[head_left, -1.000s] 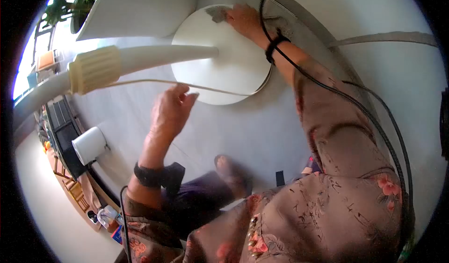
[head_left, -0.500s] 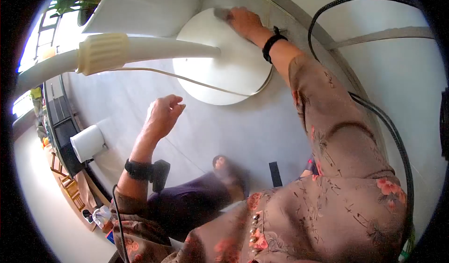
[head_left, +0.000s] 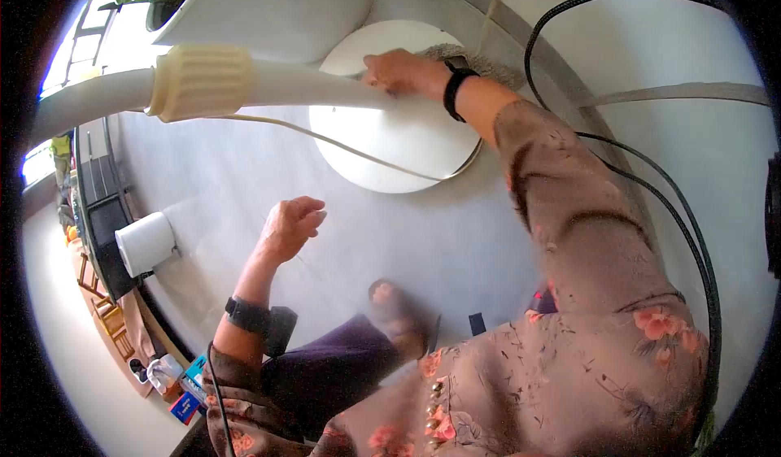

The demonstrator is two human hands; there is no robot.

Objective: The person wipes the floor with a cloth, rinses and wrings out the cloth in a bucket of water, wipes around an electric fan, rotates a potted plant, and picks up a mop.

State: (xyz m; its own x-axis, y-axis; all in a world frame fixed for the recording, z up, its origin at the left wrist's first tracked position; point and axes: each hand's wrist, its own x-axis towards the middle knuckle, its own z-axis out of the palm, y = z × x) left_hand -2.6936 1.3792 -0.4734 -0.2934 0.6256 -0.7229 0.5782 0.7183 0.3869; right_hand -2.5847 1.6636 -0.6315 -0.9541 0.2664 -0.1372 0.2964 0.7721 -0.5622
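A round white base (head_left: pixel 390 152) lies on the grey floor, with a white pole (head_left: pixel 293 85) rising from it toward the left and a ribbed cream collar (head_left: pixel 201 83) around the pole. My right hand (head_left: pixel 399 72) is over the upper part of the base, beside the pole, its fingers closed on a grey cloth (head_left: pixel 468 60) that shows in part behind the wrist. Below and left of the base, my left hand (head_left: pixel 293 228) hovers over the floor with curled fingers, thumb apart, holding nothing. A thin cream cord (head_left: pixel 350 147) runs from the collar to the base's edge.
A white panel (head_left: pixel 268 10) stands behind the base. Black cables (head_left: pixel 691 245) hang at the right. One foot (head_left: pixel 394 306) rests on the floor below the base. At the left are a white cylindrical bin (head_left: pixel 146 244), a dark rack and small wooden chairs; a plant is at the top left.
My right hand has moved with the cloth from the base's top edge inward, close to the pole. My left hand has moved down, away from the cord.
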